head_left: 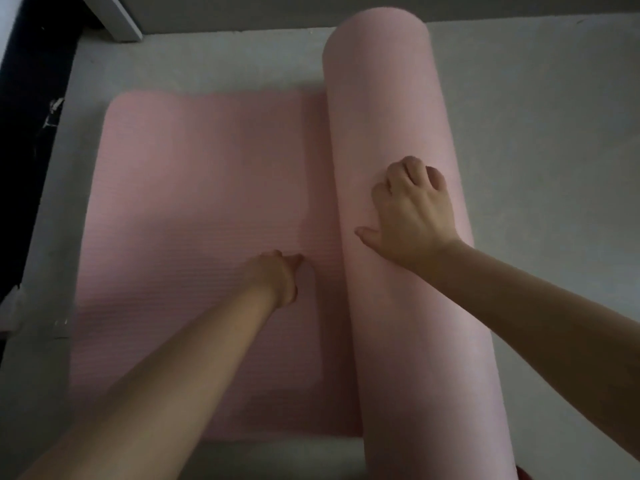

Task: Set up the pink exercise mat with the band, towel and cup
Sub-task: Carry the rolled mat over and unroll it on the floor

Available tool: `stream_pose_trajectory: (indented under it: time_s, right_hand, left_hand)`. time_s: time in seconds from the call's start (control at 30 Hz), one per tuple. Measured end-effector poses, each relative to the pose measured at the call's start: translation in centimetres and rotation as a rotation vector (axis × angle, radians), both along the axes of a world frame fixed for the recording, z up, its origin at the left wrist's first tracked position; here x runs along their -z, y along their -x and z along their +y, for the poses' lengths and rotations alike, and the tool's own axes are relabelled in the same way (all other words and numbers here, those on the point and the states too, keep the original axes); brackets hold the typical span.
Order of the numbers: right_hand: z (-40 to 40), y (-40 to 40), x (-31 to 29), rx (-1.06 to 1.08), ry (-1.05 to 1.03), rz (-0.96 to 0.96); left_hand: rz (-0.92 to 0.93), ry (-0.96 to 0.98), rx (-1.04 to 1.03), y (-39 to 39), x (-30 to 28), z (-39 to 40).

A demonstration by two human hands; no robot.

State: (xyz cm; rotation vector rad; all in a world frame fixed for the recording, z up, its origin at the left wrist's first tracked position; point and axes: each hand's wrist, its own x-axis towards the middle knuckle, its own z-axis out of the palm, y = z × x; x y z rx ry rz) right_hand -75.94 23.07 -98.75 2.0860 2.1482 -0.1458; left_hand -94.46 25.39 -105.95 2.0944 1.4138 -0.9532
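Where mat (pixel 207 188) lies half-unrolled — both hands on it

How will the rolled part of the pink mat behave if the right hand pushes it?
The roll is round and lies on a flat floor, so it would probably roll on easily. Its flat part lies limp, so it likely bends softly. The right hand rests on top.

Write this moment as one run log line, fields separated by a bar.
step: unrolling pink mat | left hand pressing flat part | right hand on roll | floor | band, towel, cup: not in view
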Motion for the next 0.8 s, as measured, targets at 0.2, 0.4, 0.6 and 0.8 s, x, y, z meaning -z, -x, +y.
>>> stream_pose_trajectory:
  time_s: [0.2,0.4,0.6,0.8]
  right_hand:
    - [0.6,-3.3,1.4,-0.241,0.256,0.123]
    - [-1.1,-6.2,1.5,-0.259,0.175,0.070]
    - [-3.0,-10.4,1.5,-0.288,0.277,-0.049]
    - [-2.4,-11.1,-0.3,-0.164,0.303,-0.065]
  left_hand:
    - [0.111,0.024,-0.129,-3.2,0.2,-1.7]
    - [0.104,0.108,-0.336,-4.7,-1.2,-2.2]
    - [0.036,-0.022,-0.326,-6.3,-4.0,-3.2]
    - [-0.023,0.010,-0.415,-8.5,-3.1,-2.5]
